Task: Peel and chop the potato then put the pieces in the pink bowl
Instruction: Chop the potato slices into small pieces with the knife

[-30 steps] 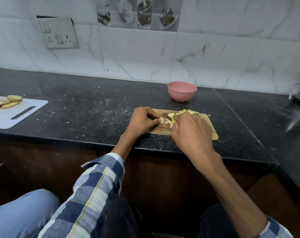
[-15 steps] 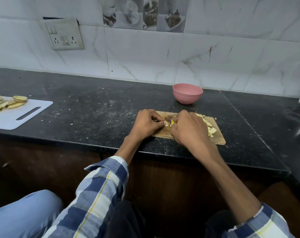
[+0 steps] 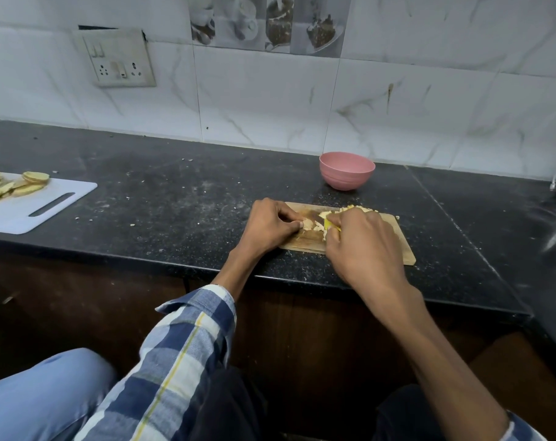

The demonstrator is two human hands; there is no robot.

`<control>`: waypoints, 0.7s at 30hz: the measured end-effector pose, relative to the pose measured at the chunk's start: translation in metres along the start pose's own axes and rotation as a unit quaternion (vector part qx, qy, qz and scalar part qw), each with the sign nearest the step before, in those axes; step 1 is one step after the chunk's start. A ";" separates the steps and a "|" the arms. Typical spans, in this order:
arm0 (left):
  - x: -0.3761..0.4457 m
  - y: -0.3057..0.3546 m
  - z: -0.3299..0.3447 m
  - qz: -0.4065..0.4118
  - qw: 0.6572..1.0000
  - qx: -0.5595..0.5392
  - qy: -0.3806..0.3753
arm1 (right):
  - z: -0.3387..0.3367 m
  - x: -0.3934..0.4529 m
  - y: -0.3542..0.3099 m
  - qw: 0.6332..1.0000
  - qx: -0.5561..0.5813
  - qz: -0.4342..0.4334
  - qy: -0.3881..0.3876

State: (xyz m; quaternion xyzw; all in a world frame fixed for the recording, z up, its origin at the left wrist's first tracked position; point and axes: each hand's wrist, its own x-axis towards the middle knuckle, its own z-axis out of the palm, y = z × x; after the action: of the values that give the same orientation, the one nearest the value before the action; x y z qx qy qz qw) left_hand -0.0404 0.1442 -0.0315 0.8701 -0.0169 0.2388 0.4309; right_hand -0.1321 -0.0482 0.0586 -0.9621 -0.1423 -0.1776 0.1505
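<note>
A small wooden cutting board (image 3: pixel 400 246) lies near the front edge of the black counter. On it my left hand (image 3: pixel 270 224) pinches a pale piece of potato (image 3: pixel 310 223) with curled fingers. My right hand (image 3: pixel 362 246) grips a yellow-handled knife (image 3: pixel 329 225), whose blade is hidden behind the hand, right beside that piece. Chopped potato bits (image 3: pixel 353 209) are heaped at the board's far edge, partly hidden by my right hand. The pink bowl (image 3: pixel 346 170) stands just behind the board, near the tiled wall; its inside is not visible.
A white plastic cutting board (image 3: pixel 44 206) with sliced rounds (image 3: pixel 31 181) sits at the far left of the counter. Small crumbs dot the counter (image 3: pixel 174 192). A switch panel (image 3: pixel 117 58) is on the wall. The counter turns a corner at the right.
Both hands stay on the board; my right hand has shifted slightly so the yellow handle and the potato piece under my left fingers show more. The camera view moved a little.
</note>
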 end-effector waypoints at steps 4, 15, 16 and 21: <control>0.000 0.000 0.001 0.004 1.000 0.007 0.000 | 0.015 0.008 -0.005 1.000 0.000 -0.009 -0.002; 0.001 -0.003 0.003 0.003 1.000 0.017 -0.002 | 0.021 0.019 -0.016 0.997 -0.036 0.003 -0.063; 0.001 -0.002 0.003 0.000 1.000 0.016 -0.001 | 0.020 0.018 -0.018 0.997 -0.038 0.003 -0.066; 0.001 -0.003 0.005 0.001 1.000 0.023 0.003 | 0.019 0.009 -0.018 0.997 -0.033 0.007 -0.073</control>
State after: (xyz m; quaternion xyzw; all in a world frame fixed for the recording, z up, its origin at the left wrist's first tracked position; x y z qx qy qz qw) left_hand -0.0374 0.1425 -0.0356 0.8790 -0.0106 0.2421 0.4107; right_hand -0.1243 -0.0232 0.0499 -0.9778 -0.1406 -0.1104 0.1091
